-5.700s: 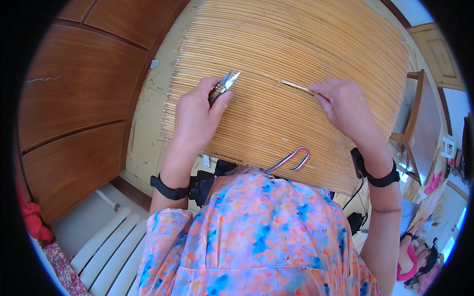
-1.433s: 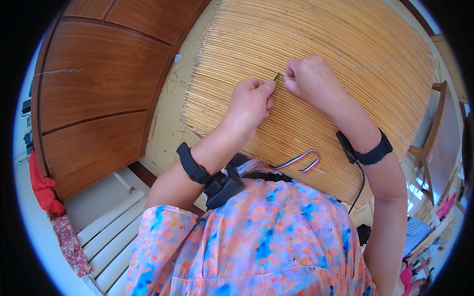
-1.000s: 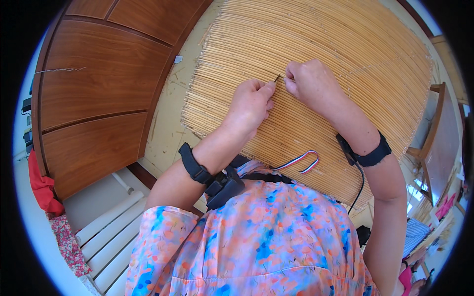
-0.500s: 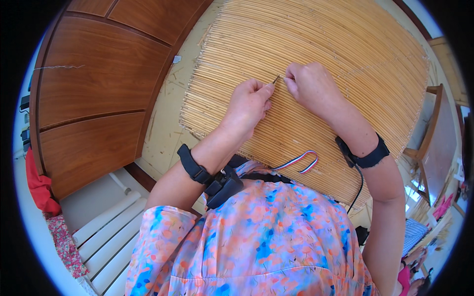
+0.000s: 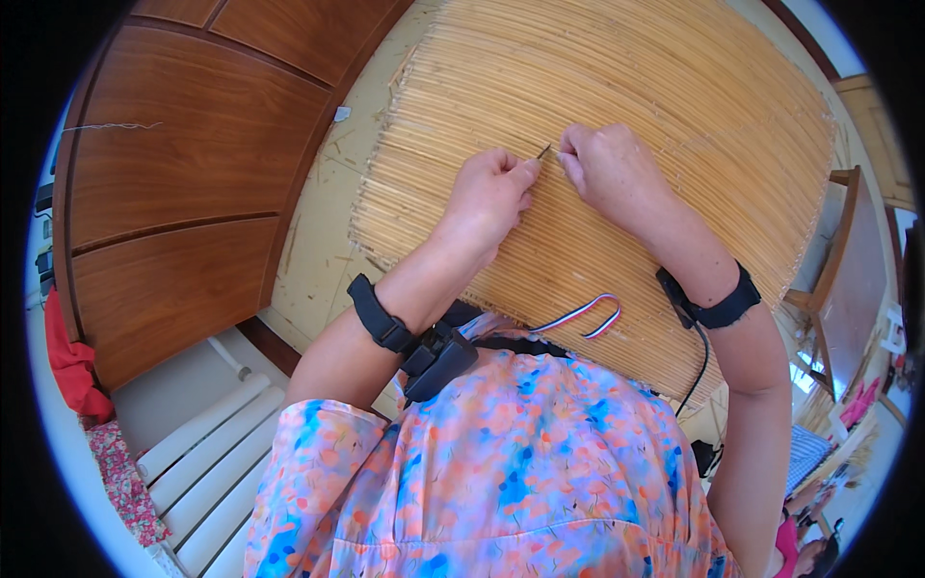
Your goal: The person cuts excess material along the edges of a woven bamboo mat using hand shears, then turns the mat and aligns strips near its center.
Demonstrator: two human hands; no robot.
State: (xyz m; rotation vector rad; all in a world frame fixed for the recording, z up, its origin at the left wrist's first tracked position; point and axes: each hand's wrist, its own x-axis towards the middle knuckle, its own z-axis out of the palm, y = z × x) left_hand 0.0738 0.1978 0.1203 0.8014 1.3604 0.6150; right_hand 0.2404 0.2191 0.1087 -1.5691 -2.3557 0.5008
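A large mat of straw-coloured reeds (image 5: 665,260), laid side by side in long rows, spreads out in front of me. Over its middle, my left hand (image 5: 489,197) is closed in a pinch on a thin, dark, pointed tool (image 5: 544,151). The tool's tip sticks out past the thumb toward the right hand; I cannot tell its exact kind. Close beside that tip, my right hand (image 5: 617,169) is closed, thumb and fingers pressed together. Whatever it pinches, if anything, is too small to make out.
At the left stands a brown wooden cabinet (image 5: 183,144), with a white radiator (image 5: 207,453) below it. Straw scraps lie on the floor between cabinet and mat. A striped ribbon (image 5: 602,326) lies on the near mat. Brown-edged wooden furniture (image 5: 836,265) stands at the right.
The pointed tool and my left hand have shifted very slightly up and to the right. Both hands keep their pinch; little else differs.
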